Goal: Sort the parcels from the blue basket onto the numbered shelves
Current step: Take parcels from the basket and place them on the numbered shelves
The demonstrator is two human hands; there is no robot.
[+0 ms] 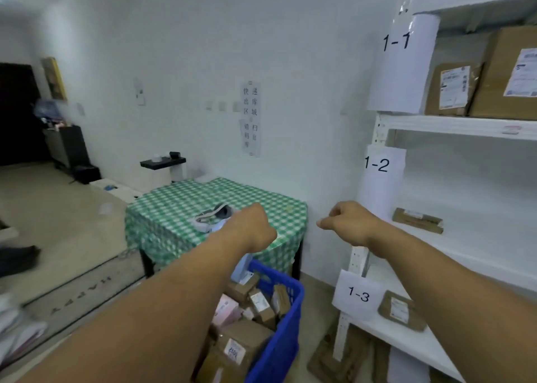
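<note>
- While reaching for one of the parcels (261,304), drop down and back toward the blue basket (279,353) rather than out over the checked table (180,208); lift from the top of the heap, not from under it.
- Uncurl the right hand (348,223) first: knuckled into a loose fist, thumb tip against forefinger, gripping nothing visible, raised just short of the shelf post below the 1-2 label (377,164).
- Left hand (250,225): seen from the back only, fingers hidden beyond the knuckles, so impossible to tell whether clenched or holding anything; raised in front of a sneaker (212,215) on the table.
- Turn the printed side up, read the code, then match it against the 1-1 label (396,41), 1-2 or the 1-3 label (359,294) on the numbered shelves (453,125).
- Probably best to take boxes with both hands and flat packets by an edge.
- Parcels: mostly small brown cardboard boxes with white address labels, one pink pack (225,310) among them, piled loosely and tilted, nearly to the rim; print too blurred to read.
- Basket: on the floor at lower centre, between the table and the foot of the shelving, partly hidden by the left forearm.
- Already shelved: brown cartons (453,89) beside 1-1, a flat brown packet (417,220) on the 1-2 level, and another on the 1-3 level.
</note>
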